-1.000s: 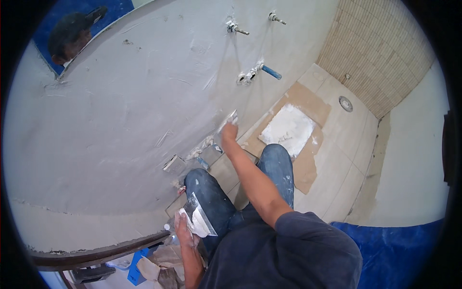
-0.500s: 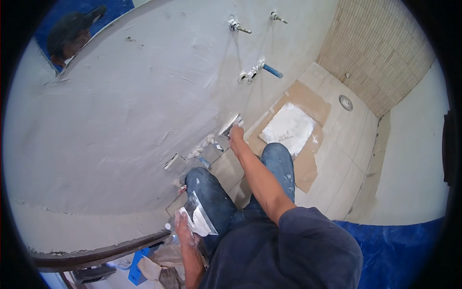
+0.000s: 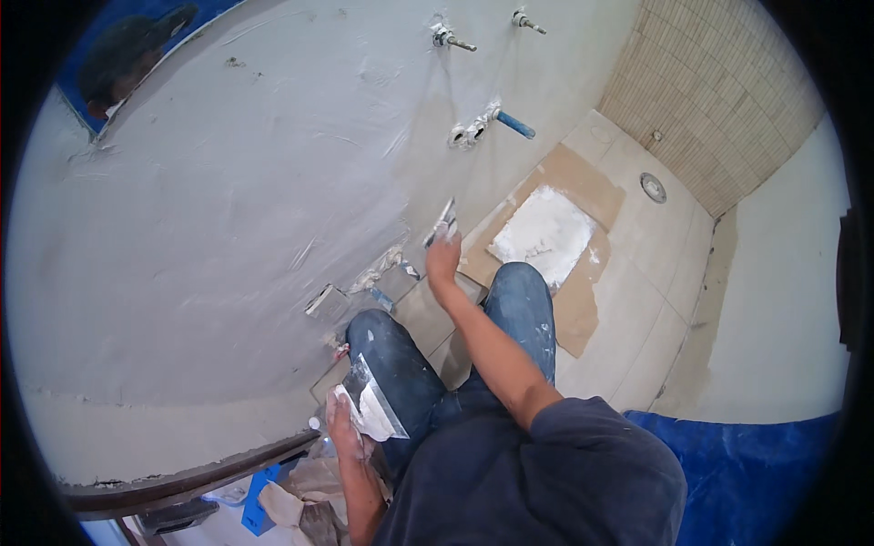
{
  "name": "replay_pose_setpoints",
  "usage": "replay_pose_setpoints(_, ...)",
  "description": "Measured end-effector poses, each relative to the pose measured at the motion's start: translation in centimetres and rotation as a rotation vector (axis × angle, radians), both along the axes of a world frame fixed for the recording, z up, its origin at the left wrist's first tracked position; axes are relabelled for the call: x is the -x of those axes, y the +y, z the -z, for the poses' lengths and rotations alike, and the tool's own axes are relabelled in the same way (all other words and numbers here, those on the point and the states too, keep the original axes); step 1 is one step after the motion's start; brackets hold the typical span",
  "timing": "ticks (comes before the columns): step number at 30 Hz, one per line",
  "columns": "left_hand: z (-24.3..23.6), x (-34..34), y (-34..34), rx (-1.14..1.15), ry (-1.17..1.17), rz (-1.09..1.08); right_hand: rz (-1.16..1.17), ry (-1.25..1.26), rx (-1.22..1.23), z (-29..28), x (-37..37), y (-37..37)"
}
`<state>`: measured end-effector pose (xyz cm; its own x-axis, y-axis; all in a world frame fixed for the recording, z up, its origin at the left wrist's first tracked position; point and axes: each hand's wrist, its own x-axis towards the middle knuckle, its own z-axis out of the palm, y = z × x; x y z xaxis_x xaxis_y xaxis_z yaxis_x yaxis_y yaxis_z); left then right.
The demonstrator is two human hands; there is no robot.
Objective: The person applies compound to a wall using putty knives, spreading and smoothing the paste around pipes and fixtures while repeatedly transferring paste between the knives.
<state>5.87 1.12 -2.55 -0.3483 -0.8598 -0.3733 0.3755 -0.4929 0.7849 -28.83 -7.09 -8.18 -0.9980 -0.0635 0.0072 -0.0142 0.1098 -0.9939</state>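
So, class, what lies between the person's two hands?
In the head view, a white-smeared blade, the left knee and floor tiles lie between the left hand and the right hand.

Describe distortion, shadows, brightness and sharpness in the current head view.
Head view, distortion: the dark brown trim bows near the picture's edge; head view, shadows: faint streaks below the metal valve stems on the wall; head view, brightness: the white-coated board looks brightest; head view, sharpness: the scraper in the right hand looks slightly soft.

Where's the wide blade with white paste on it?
The wide blade is low in the head view, left of centre: the left hand holds it by the left thigh.
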Motion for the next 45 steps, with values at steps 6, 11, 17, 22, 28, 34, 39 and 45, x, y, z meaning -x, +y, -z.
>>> replay_pose_setpoints(6,-0.1,-0.3,0.2,0.005,-0.039,0.007,0.068,-0.323,0.046,-0.2,3.0,-4.5)
replay_pose_setpoints(11,-0.3,0.0,0.6,0.001,-0.020,-0.094,-0.053,0.353,-0.042,-5.0,-3.2,-3.4)
replay_pose_setpoints(17,-0.8,0.1,0.2,0.022,0.054,-0.026,0.056,-0.039,-0.018,4.1,0.4,-1.5)
replay_pose_setpoints(22,-0.9,-0.3,0.4,-0.015,-0.076,-0.067,-0.184,-0.878,0.445,8.8,6.3,-2.8)
replay_pose_setpoints(28,-0.3,-0.8,0.3,-0.026,0.090,0.024,-0.257,-0.783,0.521,-0.3,5.9,-3.1)
replay_pose_setpoints(34,-0.5,-0.6,0.0,-0.060,0.102,-0.020,-0.385,-0.541,0.571,-12.7,3.3,-2.8)
replay_pose_setpoints(39,-1.0,-0.2,-0.1,-0.046,0.104,0.004,-0.375,0.078,0.389,-21.1,0.5,-4.3)
replay_pose_setpoints(45,-0.5,-0.1,-0.2,-0.011,0.200,0.021,-0.559,0.404,0.329,-24.1,0.3,1.8)
